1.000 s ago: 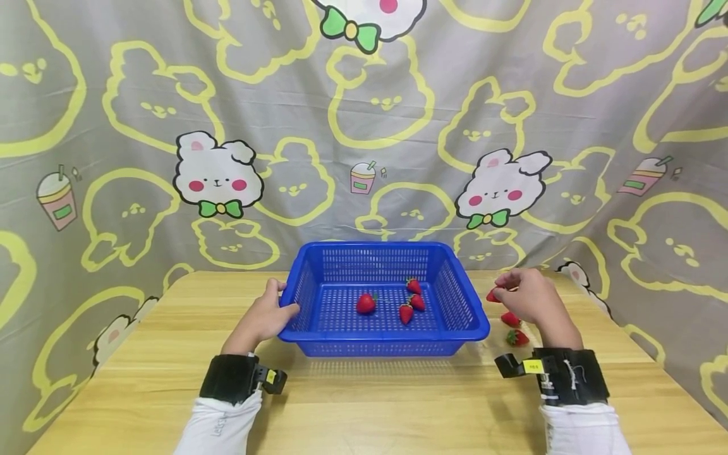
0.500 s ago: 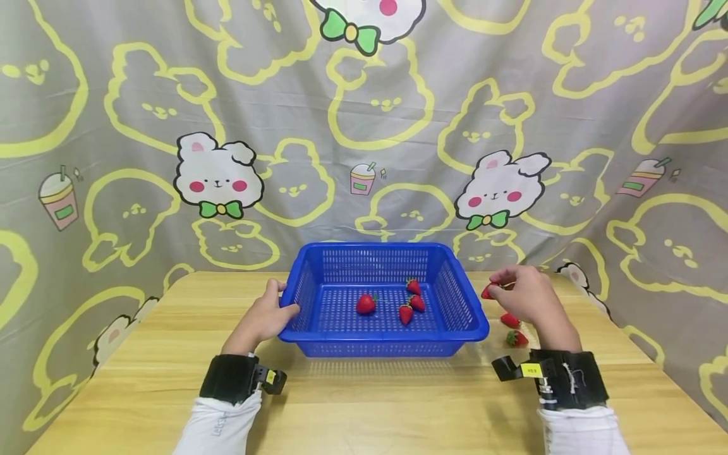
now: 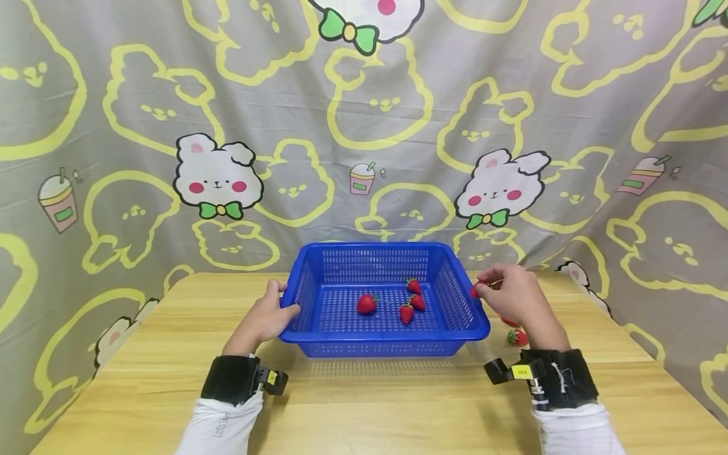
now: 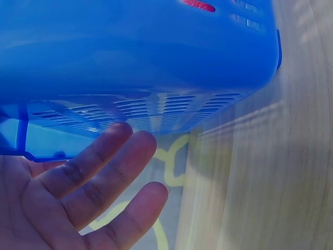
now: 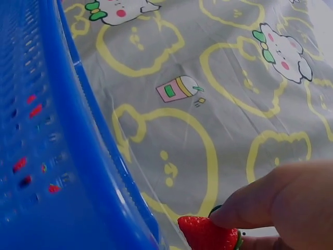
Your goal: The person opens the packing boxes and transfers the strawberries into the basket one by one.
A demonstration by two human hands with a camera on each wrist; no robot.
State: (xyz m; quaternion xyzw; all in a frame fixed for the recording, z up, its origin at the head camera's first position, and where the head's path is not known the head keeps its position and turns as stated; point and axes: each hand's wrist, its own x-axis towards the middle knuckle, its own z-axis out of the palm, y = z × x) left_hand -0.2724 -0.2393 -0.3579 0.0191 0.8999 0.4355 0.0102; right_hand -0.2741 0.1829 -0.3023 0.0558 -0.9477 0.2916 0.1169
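A blue plastic basket (image 3: pixel 387 337) with slotted walls sits on the table, several strawberries lying inside, one large strawberry (image 3: pixel 366 304) apart from the others. My left hand (image 3: pixel 266 319) holds the basket's left rim, thumb over the edge and fingers along the outside; its fingers (image 4: pixel 112 177) show below the rim in the left wrist view. Thumb and fingertips of my right hand (image 3: pixel 519 296) pinch a strawberry (image 5: pixel 208 232) by its leafy end. In the head view that strawberry overlaps the basket's right rim, its tip pointing left.
Right of the basket, a strawberry (image 3: pixel 517 337) lies on the table, with another strawberry (image 3: pixel 509 321) partly hidden behind my right hand. The wooden table (image 3: pixel 364 404) extends toward me. A grey cartoon-print curtain (image 3: pixel 318 114) hangs close behind the basket.
My right hand has moved left with the pinched strawberry, from above the loose strawberries to the basket's right rim. My left hand and the basket have stayed in place.
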